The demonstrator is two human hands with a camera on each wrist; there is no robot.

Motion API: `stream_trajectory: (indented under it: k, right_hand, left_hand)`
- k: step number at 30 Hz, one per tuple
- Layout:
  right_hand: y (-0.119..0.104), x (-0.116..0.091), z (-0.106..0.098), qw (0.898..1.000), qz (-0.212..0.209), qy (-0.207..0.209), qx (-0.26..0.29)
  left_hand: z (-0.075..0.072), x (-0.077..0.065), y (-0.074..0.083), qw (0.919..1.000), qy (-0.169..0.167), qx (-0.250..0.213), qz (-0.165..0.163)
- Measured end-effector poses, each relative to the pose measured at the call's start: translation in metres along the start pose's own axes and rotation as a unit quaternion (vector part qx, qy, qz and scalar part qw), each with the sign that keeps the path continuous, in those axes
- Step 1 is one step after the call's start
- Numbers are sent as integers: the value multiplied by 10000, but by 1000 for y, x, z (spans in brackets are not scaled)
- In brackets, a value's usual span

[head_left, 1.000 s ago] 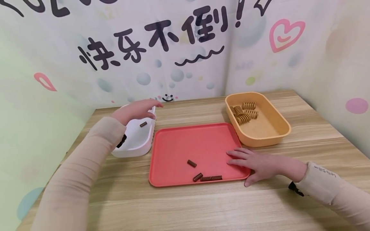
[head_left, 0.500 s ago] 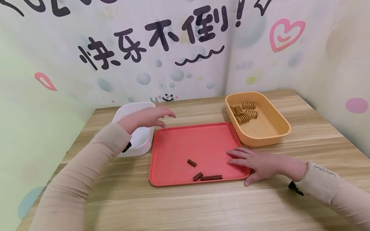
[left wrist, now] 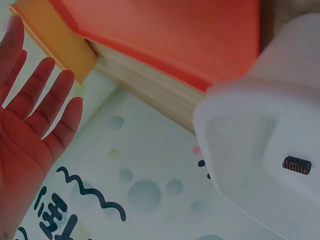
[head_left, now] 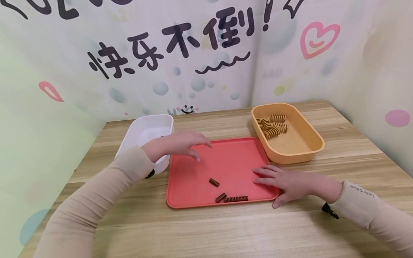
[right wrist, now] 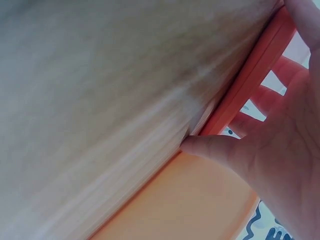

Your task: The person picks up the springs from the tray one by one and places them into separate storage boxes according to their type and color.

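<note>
My left hand [head_left: 180, 145] hovers over the left part of a red tray [head_left: 232, 161], fingers extended and holding nothing. Its palm and spread fingers show in the left wrist view. On the tray's front half lie several small dark coil springs; one spring [head_left: 214, 182] sits apart from those along the front rim. My right hand [head_left: 290, 181] rests on the tray's right front corner, fingers over the rim and thumb at the table. Behind the left forearm stands a white bin [head_left: 151, 123] with a dark spring [left wrist: 297, 165] on its floor.
An orange bin [head_left: 300, 139] at the back right holds several larger golden springs [head_left: 272, 132]. All stand on a wooden table [head_left: 226, 233]. A printed cloth [head_left: 209, 82] hangs behind the table's back edge.
My left hand has moved right and toward me, from above the white bin to above the red tray. The right hand and the springs on the tray have stayed put.
</note>
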State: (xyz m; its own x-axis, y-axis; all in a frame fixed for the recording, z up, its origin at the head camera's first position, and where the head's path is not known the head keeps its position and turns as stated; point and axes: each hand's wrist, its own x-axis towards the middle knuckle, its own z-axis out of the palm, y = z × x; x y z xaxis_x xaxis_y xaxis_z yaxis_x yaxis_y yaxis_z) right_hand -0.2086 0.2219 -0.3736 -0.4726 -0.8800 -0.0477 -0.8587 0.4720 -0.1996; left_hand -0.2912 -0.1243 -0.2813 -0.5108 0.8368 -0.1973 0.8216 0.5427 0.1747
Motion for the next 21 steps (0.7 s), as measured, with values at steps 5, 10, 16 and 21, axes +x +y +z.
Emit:
stream_trajectory:
  k: [5, 10, 16, 21]
  right_hand:
    - [-1, 0, 0, 10000, 15, -15, 3]
    - [0, 0, 0, 10000, 11, 0, -55]
    - [-1, 0, 0, 10000, -4, 10, -71]
    - [-2, 0, -1, 10000, 12, -2, -47]
  left_hand:
    - [8, 5, 13, 9995, -157, 100, 243]
    - [19, 9, 20, 9978, -233, 148, 610]
    - [29, 9, 29, 9967, -372, -38, 724]
    - [39, 10, 35, 9955, -356, 178, 858]
